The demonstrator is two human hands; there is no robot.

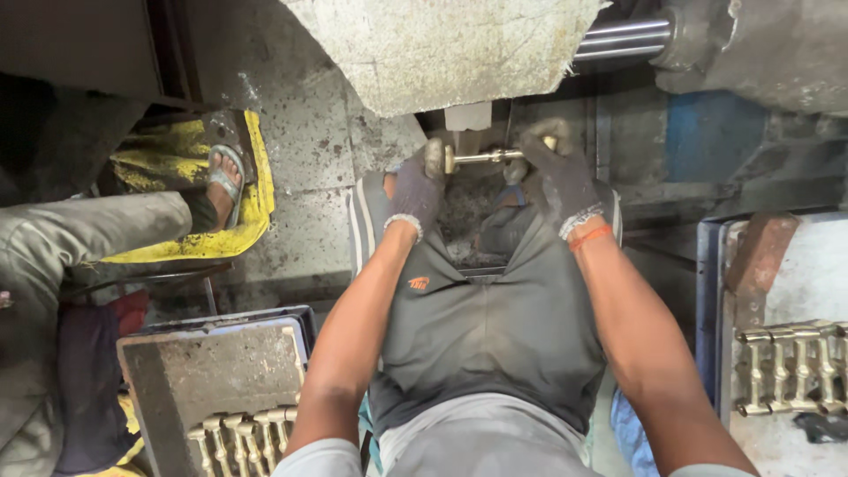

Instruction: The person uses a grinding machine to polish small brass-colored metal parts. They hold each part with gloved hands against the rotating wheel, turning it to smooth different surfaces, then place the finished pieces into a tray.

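Note:
Both my hands wear dark knitted gloves and hold one brass rod-shaped part [481, 158] level under a grimy machine head [442, 49]. My left hand [415, 185] grips its wide left end. My right hand [561, 177] closes over the right end, hiding that tip. The part sits just below a small pale block [466, 117] of the machine. My knees in dark shorts [486, 318] are below the hands.
A metal tray [203, 371] at lower left holds several brass parts [243, 437]. More brass parts [791, 367] lie on a tray at right beside a brick [755, 252]. Another person's sandalled foot [225, 181] rests on a yellow surface at left. A steel shaft [623, 40] runs at top right.

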